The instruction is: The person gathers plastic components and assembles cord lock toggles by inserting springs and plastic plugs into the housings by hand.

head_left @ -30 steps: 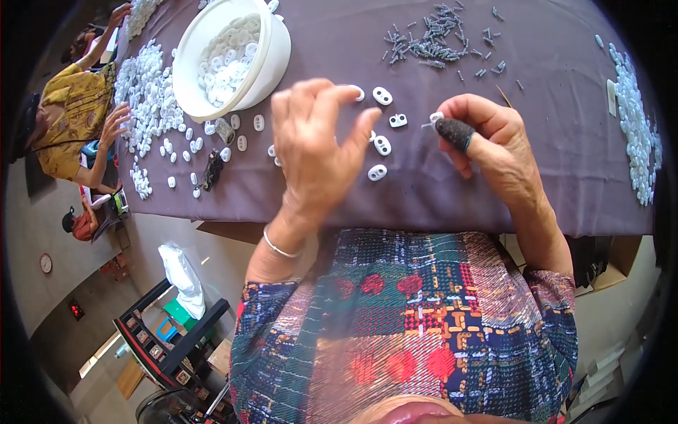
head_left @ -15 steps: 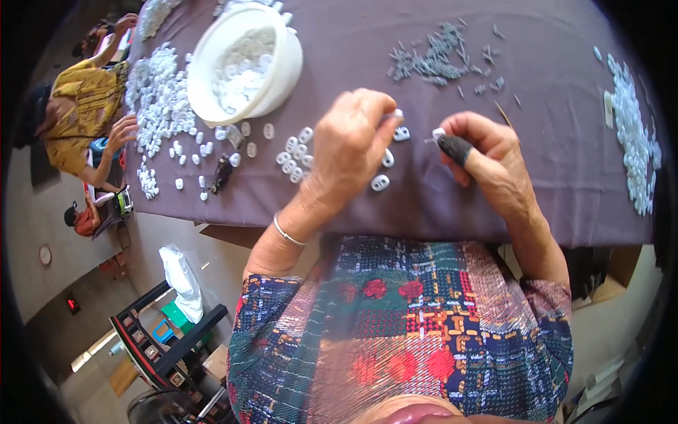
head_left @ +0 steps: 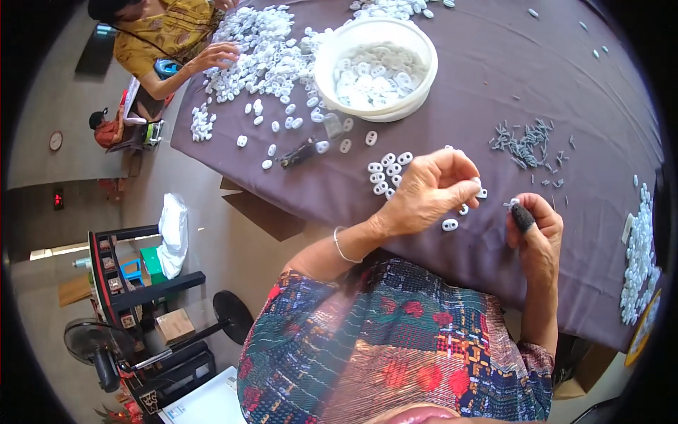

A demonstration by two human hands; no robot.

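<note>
The room's grey floor (head_left: 261,275) spread away at the left, with a black fan (head_left: 99,339) low down and a round clock (head_left: 56,140) on the wall; the table (head_left: 466,106), under a dark purplish cloth, filled the upper part of the view; a co-worker (head_left: 169,35) in a yellow patterned shirt was at its left side, near a heap of white pieces (head_left: 261,60); a white tub (head_left: 381,113), holding similar pieces, stood beyond the hands; the left hand (head_left: 424,194) was over the table, thumb and forefinger near each other, a two-holed piece (head_left: 482,193) just beside their tips; whether that grip had closed on anything could not be told; the right hand (head_left: 542,230) had its grip closed on a small white piece (head_left: 514,203), pinched between forefinger and black-covered thumb; grey springs (head_left: 530,145) lay scattered beyond it; a cluster of two-holed pieces (head_left: 393,168) lay just beyond the left hand.
</note>
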